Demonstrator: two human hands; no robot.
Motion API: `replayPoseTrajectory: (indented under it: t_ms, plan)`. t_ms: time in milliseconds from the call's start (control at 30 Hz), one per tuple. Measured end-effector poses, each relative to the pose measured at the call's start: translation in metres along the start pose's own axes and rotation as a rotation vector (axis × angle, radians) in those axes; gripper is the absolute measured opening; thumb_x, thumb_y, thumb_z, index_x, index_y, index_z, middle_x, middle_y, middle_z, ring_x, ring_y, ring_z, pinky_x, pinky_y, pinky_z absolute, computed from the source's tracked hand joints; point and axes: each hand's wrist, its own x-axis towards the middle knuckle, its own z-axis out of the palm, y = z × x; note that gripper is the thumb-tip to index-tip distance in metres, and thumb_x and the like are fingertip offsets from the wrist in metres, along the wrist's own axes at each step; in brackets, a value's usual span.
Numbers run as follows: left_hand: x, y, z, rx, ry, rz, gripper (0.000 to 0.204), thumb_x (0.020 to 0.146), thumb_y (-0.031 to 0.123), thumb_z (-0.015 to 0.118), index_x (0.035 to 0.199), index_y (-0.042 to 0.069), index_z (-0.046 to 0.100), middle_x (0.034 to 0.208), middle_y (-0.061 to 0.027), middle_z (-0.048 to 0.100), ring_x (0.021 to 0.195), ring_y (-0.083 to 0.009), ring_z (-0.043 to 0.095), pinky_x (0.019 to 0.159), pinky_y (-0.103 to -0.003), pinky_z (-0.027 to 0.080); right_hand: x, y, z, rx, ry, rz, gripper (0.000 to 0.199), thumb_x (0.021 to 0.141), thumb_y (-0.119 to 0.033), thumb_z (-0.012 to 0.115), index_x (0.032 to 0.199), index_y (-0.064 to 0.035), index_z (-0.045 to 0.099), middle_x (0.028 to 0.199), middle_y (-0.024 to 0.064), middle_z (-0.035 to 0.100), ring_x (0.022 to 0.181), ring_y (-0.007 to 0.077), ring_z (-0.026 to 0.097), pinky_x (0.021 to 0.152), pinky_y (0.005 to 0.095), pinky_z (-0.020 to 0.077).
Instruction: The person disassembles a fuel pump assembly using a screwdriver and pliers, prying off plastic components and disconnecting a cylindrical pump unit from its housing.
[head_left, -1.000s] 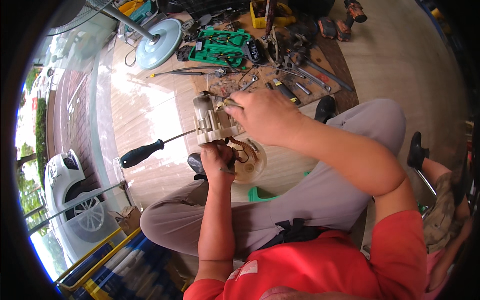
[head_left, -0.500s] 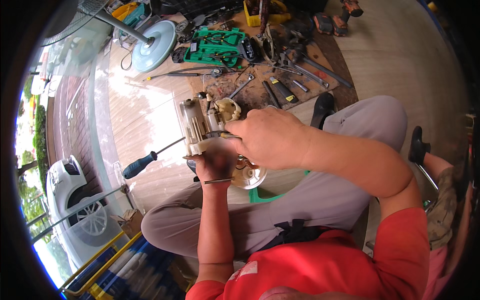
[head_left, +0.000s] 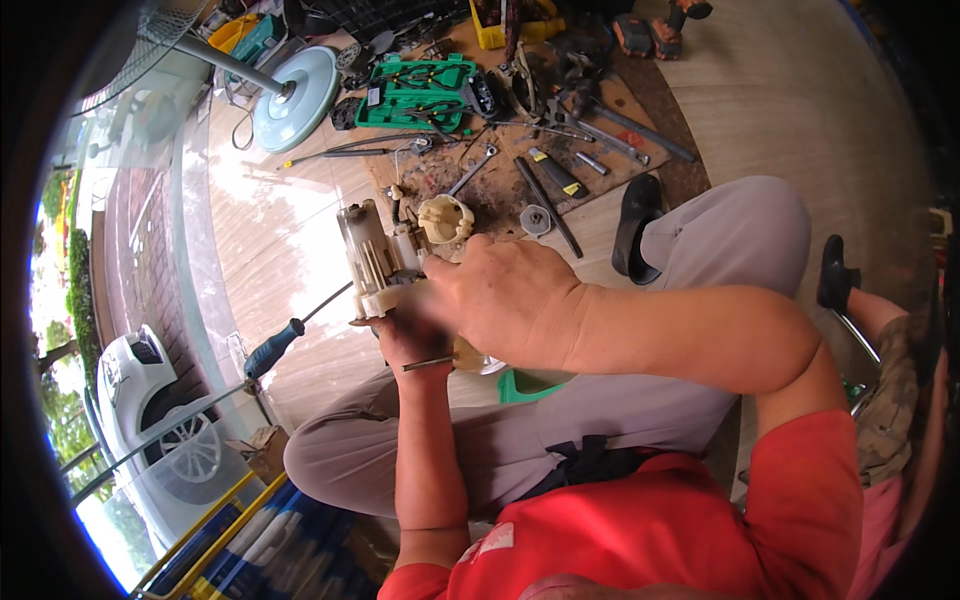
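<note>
My left hand [head_left: 404, 342] is closed around the base of what looks like a fuel pump module [head_left: 372, 262], a translucent and cream plastic assembly with metal rods. It is held tilted above the floor. My right hand [head_left: 505, 292] presses against its right side with the fingers curled; a blur and the hand itself hide what they grip. A cream plastic cup [head_left: 446, 219] shows just beyond my right fingers; I cannot tell whether it is attached. Below my hands, a clear round part [head_left: 488, 365] is mostly covered. Left of the module lies a blue-handled screwdriver [head_left: 272, 348], its shaft toward it.
A stained board [head_left: 500, 170] ahead bears a green tool case [head_left: 415, 92], a ratchet wrench [head_left: 474, 170], a black rod [head_left: 548, 207], a yellow-marked knife [head_left: 559, 173] and several bars. A round grey disc [head_left: 536, 220] lies nearby. A fan base [head_left: 296, 100] stands far left.
My right hand has shifted left and slightly down along the module, uncovering more of the cream cup and the grey disc. A slim brown-tipped piece seen at its fingers is now hidden.
</note>
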Motion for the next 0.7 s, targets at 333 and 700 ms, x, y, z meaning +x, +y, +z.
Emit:
replayPoseTrajectory:
  t_ms: [333, 700]
  plan:
    - [0.014, -0.001, 0.005, -0.135, -0.025, 0.002, 0.083, 0.094, 0.073, 0.029, 0.148, 0.011, 0.033, 0.143, -0.0099, 0.046, 0.129, -0.0287, 0.046, 0.112, -0.045, 0.033, 0.008, 0.000, 0.037, -0.228, 0.145, -0.054, 0.028, 0.081, -0.016, 0.056, 0.106, -0.0039, 0.062, 0.077, 0.0169, 0.060, 0.068, 0.0305, 0.067, 0.059, 0.0390, 0.0560]
    - [0.024, -0.012, -0.045, -0.659, -0.794, -0.395, 0.082, 0.085, 0.079, 0.041, 0.124, 0.009, 0.055, 0.115, -0.0073, 0.062, 0.104, -0.0257, 0.057, 0.096, -0.041, 0.045, 0.018, 0.002, -0.035, 0.081, -0.263, 0.054, 0.034, 0.096, -0.030, 0.054, 0.087, 0.0006, 0.066, 0.082, 0.0205, 0.068, 0.081, 0.0382, 0.068, 0.076, 0.0464, 0.0548]
